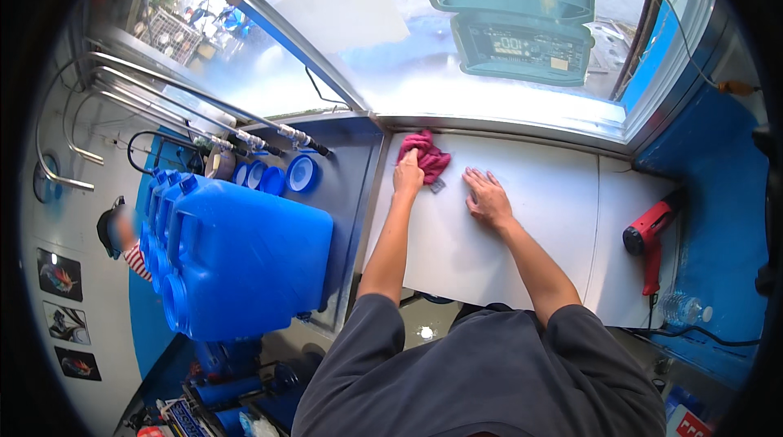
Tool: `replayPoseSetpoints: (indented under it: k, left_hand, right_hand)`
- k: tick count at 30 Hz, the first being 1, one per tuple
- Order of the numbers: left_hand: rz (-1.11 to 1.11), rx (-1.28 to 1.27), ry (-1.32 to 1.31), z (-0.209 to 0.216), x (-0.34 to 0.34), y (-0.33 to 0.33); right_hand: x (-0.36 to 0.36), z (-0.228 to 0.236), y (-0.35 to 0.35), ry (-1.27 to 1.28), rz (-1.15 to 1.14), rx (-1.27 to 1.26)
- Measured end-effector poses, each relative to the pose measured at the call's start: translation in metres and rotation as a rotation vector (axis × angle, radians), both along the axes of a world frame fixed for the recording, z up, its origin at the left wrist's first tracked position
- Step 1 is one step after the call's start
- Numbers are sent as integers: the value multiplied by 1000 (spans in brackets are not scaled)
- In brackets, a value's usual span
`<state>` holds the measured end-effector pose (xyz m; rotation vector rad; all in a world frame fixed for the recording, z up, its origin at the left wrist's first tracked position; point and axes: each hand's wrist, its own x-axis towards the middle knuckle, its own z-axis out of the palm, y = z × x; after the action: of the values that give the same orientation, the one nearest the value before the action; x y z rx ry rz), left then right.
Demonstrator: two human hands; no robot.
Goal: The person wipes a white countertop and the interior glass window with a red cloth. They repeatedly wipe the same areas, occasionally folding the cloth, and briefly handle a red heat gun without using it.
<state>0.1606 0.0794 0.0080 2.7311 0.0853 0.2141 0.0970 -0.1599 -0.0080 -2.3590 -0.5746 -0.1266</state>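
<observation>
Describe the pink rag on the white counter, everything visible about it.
The pink rag is a soft, magenta-pink cloth, crumpled into loose folds rather than spread flat. It lies on the white counter at its far left corner, close under the window frame. The left hand presses down on its near left part, fingers over the fabric, covering some of it. The right hand rests flat on the counter beside it, apart from the rag. A small grey object sits just at its lower edge.

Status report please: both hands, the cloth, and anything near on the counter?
Left hand presses pink cloth on white counter. Right hand flat, empty. Red heat gun lies far right, apart.
</observation>
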Motion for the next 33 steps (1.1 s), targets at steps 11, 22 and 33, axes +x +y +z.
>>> replayPoseSetpoints:
  k: [11,22,33]
  left_hand:
    - [224,-1513,129,39,-202,-98]
    - [-351,-1066,320,36,-227,-139]
    - [-405,-1116,206,98,-190,-140]
  right_hand:
    - [-52,26,-46,1002,92,1018]
    - [-142,98,-100,473,130,488]
    - [-188,135,-173,283,-345,998]
